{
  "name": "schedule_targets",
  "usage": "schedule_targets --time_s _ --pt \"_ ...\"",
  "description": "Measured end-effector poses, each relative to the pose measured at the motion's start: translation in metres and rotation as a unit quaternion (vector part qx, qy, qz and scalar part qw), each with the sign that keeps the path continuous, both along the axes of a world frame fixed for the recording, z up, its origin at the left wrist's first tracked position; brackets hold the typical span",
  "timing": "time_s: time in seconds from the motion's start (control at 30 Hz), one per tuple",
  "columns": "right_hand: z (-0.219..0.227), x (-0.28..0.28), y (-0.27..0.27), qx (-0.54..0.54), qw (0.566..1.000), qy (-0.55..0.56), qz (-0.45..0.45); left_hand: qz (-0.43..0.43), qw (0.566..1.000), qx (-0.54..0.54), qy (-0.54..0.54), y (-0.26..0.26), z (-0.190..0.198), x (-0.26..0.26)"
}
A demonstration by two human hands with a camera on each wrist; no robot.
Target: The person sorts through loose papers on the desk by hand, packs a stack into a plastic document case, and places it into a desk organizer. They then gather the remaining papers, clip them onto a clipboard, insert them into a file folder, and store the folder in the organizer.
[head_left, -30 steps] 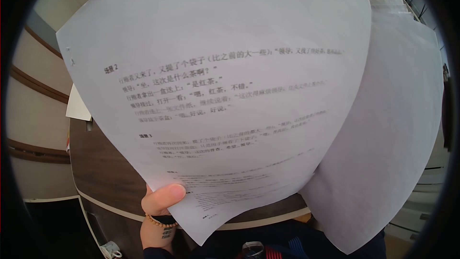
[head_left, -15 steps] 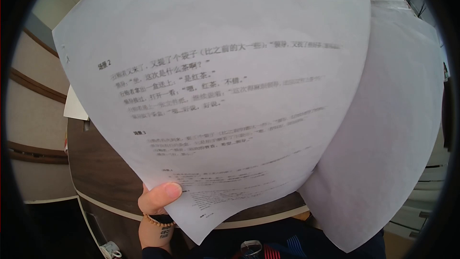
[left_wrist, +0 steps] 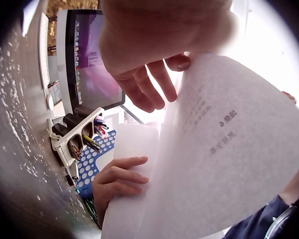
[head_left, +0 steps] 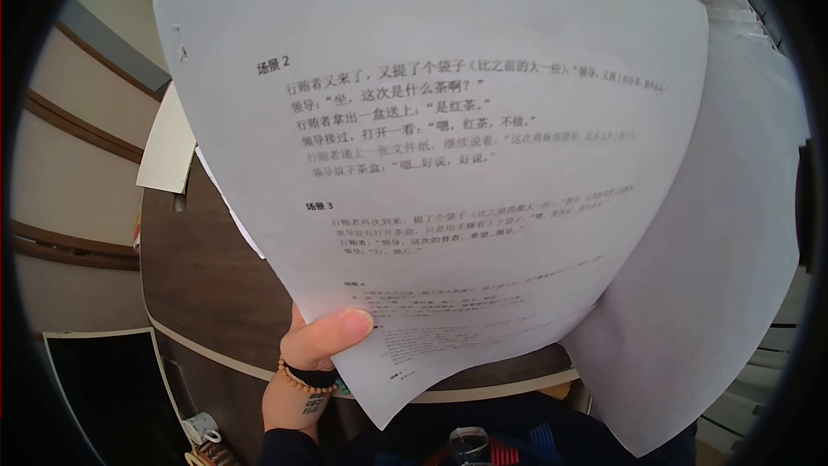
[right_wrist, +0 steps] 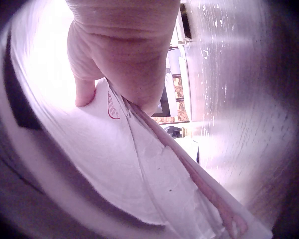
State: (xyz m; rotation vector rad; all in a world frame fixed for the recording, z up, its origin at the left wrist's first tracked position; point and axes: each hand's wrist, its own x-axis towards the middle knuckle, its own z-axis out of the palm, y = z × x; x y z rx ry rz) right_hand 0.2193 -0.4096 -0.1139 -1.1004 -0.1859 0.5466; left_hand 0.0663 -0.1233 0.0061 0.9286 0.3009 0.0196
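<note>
In the head view my left hand (head_left: 315, 367) grips the lower left edge of a printed sheet (head_left: 483, 190), thumb on the text side. Its fingers (left_wrist: 148, 89) bend behind the paper (left_wrist: 224, 144) in the left wrist view. Folded-back white sheets (head_left: 699, 233) hang to the right of the printed one. My right hand, hidden from the head view, shows in the left wrist view (left_wrist: 119, 181) with fingers over the sheets' edge. The right wrist view has this hand (right_wrist: 124, 55) pinching the bundle of sheets (right_wrist: 124, 159), which has a red mark near the thumb.
A dark wooden table (head_left: 203, 267) lies below the papers. Another white paper (head_left: 168, 147) is at the left. The left wrist view includes a monitor (left_wrist: 92, 59) and a pen holder (left_wrist: 79, 137). A white cup (head_left: 200, 428) stands at lower left.
The printed sheet and my left hand have shifted to the right in the head view, with the surroundings shifting too. A white paper edge now shows beside the sheet's left side. My left hand's grip remains.
</note>
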Motion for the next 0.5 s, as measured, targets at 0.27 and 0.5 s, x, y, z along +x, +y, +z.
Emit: schedule_targets --time_s 0.27,0.5 --pt "0.0062 -0.0007 0.0013 -0.006 1.0 -0.003 -0.001 0.004 1.0 -0.004 0.011 -0.0022 0.0085 0.003" --pt "0.0013 -0.0056 -0.0021 -0.006 1.0 -0.005 -0.004 0.004 1.0 0.008 0.024 -0.005 0.0048 -0.0003"
